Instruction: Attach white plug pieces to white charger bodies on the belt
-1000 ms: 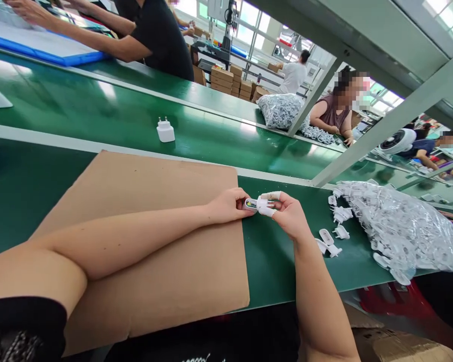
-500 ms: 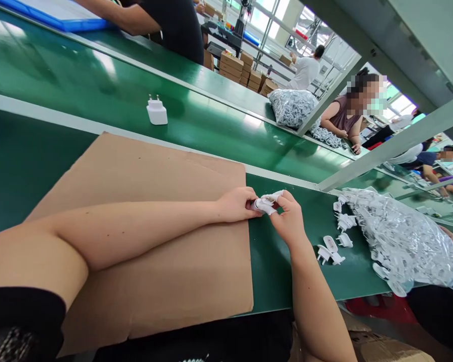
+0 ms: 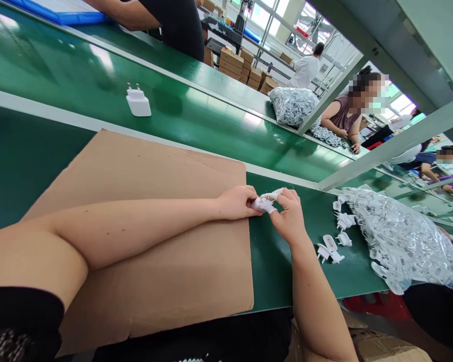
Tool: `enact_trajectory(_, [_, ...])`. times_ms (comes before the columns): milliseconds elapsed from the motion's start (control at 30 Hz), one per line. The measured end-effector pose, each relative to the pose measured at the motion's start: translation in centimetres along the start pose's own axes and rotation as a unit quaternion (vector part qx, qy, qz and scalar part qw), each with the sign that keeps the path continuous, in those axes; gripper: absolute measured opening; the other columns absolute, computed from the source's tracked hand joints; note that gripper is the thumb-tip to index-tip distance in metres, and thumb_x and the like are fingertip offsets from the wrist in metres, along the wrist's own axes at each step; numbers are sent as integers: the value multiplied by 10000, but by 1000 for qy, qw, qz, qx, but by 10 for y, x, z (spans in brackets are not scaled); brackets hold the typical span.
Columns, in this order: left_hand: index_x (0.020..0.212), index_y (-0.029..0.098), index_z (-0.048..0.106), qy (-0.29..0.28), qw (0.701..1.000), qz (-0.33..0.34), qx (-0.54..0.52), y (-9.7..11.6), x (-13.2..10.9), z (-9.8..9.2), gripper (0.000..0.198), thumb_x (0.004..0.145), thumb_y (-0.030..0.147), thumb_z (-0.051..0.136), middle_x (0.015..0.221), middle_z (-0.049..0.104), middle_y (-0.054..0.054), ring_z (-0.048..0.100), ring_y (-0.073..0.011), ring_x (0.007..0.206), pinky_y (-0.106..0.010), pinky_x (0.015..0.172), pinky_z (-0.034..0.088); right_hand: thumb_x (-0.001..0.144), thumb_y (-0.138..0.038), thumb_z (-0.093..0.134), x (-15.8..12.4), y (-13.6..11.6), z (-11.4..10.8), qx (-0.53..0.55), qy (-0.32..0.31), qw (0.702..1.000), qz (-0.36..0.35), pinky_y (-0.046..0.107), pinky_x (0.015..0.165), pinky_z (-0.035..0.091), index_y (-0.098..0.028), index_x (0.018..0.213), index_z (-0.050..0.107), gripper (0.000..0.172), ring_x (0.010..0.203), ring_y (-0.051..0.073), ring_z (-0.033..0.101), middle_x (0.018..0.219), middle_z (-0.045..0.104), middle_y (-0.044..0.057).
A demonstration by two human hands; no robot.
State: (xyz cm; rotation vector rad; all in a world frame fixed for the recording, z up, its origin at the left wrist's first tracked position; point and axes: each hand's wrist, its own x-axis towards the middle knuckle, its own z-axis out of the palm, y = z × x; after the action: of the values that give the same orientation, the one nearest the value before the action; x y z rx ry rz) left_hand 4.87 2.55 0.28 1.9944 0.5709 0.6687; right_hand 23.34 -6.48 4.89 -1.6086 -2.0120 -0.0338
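My left hand [image 3: 238,202] is closed, its fingertips pinching a small white plastic plug part [image 3: 259,203] just past the right edge of a cardboard sheet [image 3: 189,266]. From the other side my right hand [image 3: 289,213] closes its thumb and index finger on the same part. White coverings wrap those two fingertips and hide much of it, so its exact shape is unclear. To the right of my right hand, several white plug pieces [image 3: 329,243] with pins lie loose on the green table [image 3: 275,274].
A clear bag of white plug parts [image 3: 411,241] lies at the right. Beyond a pale rail runs a green conveyor belt [image 3: 211,123] carrying a white charger [image 3: 139,104]. Another filled bag [image 3: 292,106] stands across it. A slanted metal post [image 3: 396,138] crosses the right side. Co-workers sit beyond.
The white charger on the belt has moved left. Both my hands stay at nearly the same spot, with only slight finger movement around the white part.
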Motion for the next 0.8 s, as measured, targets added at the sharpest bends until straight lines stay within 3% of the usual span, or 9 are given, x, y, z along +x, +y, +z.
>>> enact_trajectory(200, [685, 176, 669, 0, 1000, -13, -6, 0, -1, 0, 321, 759, 462, 795, 861, 595, -24, 563, -145, 703, -288, 645, 435, 749, -95, 570, 6, 1, 2, 25, -24, 999, -15, 539, 1184, 361, -255, 883, 743, 271, 762, 199, 522, 770, 488, -9])
enact_trajectory(300, [660, 175, 649, 3, 1000, -19, -14, 0, 0, 1, 339, 752, 467, 795, 859, 591, -22, 563, -144, 705, -292, 659, 438, 743, -112, 583, 5, 3, 4, 8, 0, 1000, -8, 554, 1240, 285, -259, 857, 733, 239, 782, 201, 534, 770, 477, -14])
enact_trajectory(433, [642, 173, 642, 5, 999, -26, -22, -1, 3, -1, 356, 725, 478, 806, 861, 594, -23, 572, -147, 715, -294, 676, 443, 751, -134, 618, 2, 6, 8, -18, 9, 1000, -5, 546, 1229, 275, -273, 838, 737, 202, 817, 207, 530, 773, 477, -15])
enact_trajectory(567, [652, 174, 653, -19, 999, -16, -20, -2, 2, -1, 371, 709, 513, 794, 853, 614, -29, 591, -163, 732, -298, 678, 449, 778, -173, 663, -4, 7, 17, 1, 28, 999, 42, 508, 1133, 366, -269, 877, 778, 180, 846, 213, 534, 794, 505, -5])
enact_trajectory(700, [701, 177, 670, 27, 999, -41, -2, 1, 1, 4, 435, 666, 592, 795, 773, 599, -12, 553, -155, 678, -288, 636, 428, 809, -222, 714, -11, 6, 33, 61, 67, 992, 89, 463, 1050, 423, -273, 973, 819, 201, 876, 221, 556, 838, 564, 12])
enact_trajectory(800, [834, 176, 745, -32, 995, -95, -23, 9, 10, -4, 528, 597, 639, 839, 737, 619, -2, 523, -147, 649, -271, 603, 406, 852, -264, 726, -13, 8, 45, 138, 109, 977, 124, 417, 992, 470, -286, 1110, 812, 273, 934, 233, 582, 903, 620, 30])
